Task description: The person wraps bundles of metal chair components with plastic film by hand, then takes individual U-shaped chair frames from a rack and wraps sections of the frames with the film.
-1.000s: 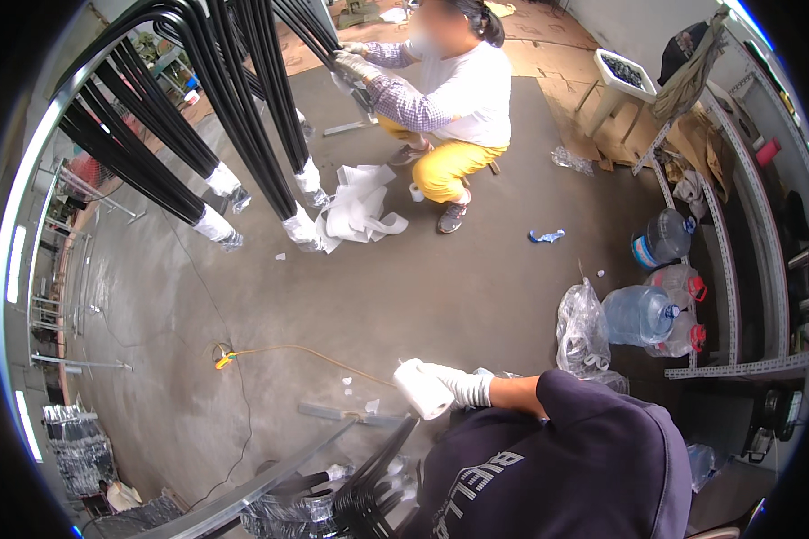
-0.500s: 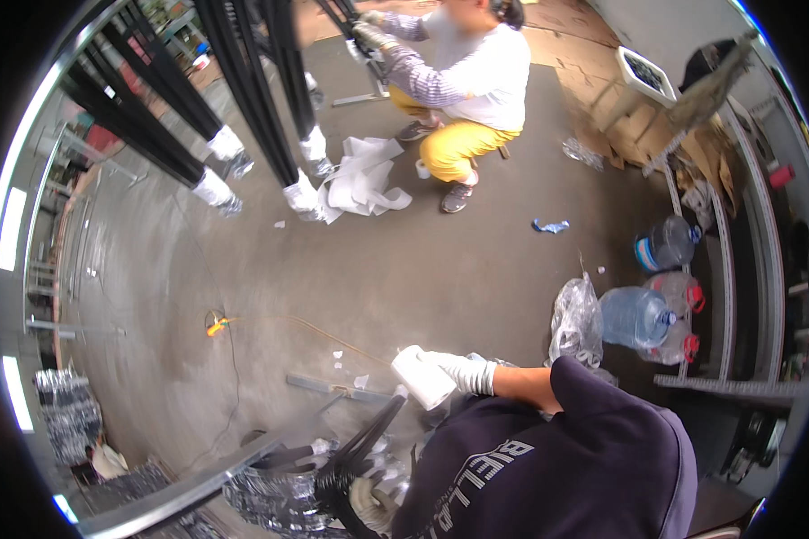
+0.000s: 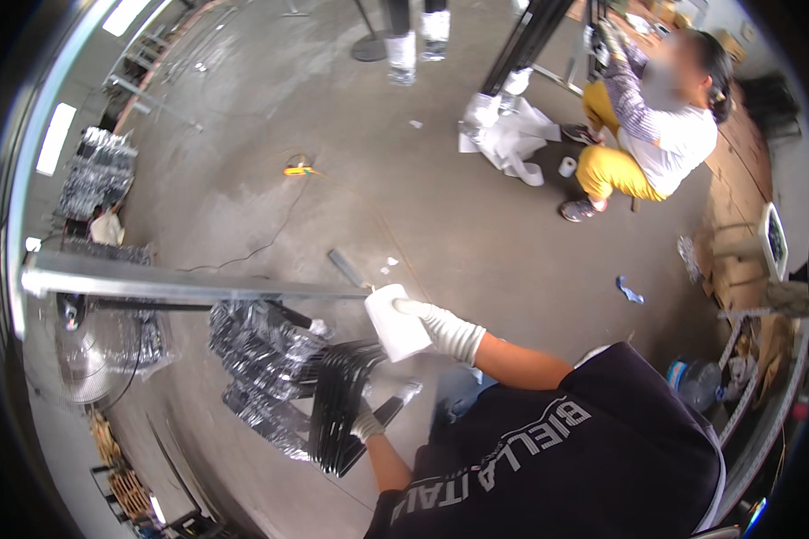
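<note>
My right hand (image 3: 449, 332), in a white knit glove, is closed on a thick white roll (image 3: 397, 322) of wrapping material. The thumb lies over the roll's near end. Below it my left hand (image 3: 366, 420), also gloved, grips the side of a bundle of black metal frame parts (image 3: 337, 409); part of the fingers is hidden by the bundle. Clear wrap covers other black parts (image 3: 265, 355) just left of this bundle. A grey metal rail (image 3: 198, 286) runs from the left and meets the roll in the picture.
Ahead right, a person (image 3: 652, 135) in yellow trousers crouches, gloved hands on black tubes. White sheets (image 3: 517, 144) lie by wrapped black posts. A yellow-orange tool (image 3: 298, 168) with a cord lies on the floor. At left stands a fan (image 3: 85, 368); a water bottle (image 3: 695, 384) is at right.
My view has swung left, so the room has shifted rightward in the picture. My left hand and the black bundle show more fully. The roll is still in my right hand.
</note>
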Motion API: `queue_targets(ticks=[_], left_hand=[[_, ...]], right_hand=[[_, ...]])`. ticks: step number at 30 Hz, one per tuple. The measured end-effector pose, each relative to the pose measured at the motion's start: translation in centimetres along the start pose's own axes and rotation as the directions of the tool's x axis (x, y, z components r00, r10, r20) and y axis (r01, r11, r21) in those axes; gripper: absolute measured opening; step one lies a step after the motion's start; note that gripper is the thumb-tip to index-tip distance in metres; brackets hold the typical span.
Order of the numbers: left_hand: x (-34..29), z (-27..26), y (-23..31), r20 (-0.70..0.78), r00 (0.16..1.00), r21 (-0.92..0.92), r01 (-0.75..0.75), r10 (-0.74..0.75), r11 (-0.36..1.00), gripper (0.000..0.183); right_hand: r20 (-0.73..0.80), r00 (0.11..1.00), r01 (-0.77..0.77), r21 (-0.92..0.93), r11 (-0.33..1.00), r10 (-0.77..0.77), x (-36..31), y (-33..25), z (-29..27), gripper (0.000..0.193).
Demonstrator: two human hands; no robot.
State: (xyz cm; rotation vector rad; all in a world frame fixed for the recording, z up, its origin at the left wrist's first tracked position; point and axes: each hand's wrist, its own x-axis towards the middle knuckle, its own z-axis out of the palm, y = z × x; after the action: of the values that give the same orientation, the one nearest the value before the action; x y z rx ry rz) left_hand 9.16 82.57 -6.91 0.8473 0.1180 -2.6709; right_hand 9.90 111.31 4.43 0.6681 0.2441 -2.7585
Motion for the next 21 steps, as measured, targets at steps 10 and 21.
queue_targets(ticks=[10, 21], left_hand=[[-2.2, -0.6, 0.0, 0.671, 0.705, -0.354, 0.031, -0.231, -0.935, 0.051], [-5.3, 0.4, -0.8, 0.788, 0.523, -0.219, -0.256, -0.326, -0.941, 0.055]], right_hand=[[0.161, 0.972, -0.180, 0.032, 0.983, 0.172, 4.6, 8.4, 5.4, 0.068], [0.007, 0.993, -0.116, -0.182, 0.976, 0.120, -4.6, 2.1, -4.6, 0.069]])
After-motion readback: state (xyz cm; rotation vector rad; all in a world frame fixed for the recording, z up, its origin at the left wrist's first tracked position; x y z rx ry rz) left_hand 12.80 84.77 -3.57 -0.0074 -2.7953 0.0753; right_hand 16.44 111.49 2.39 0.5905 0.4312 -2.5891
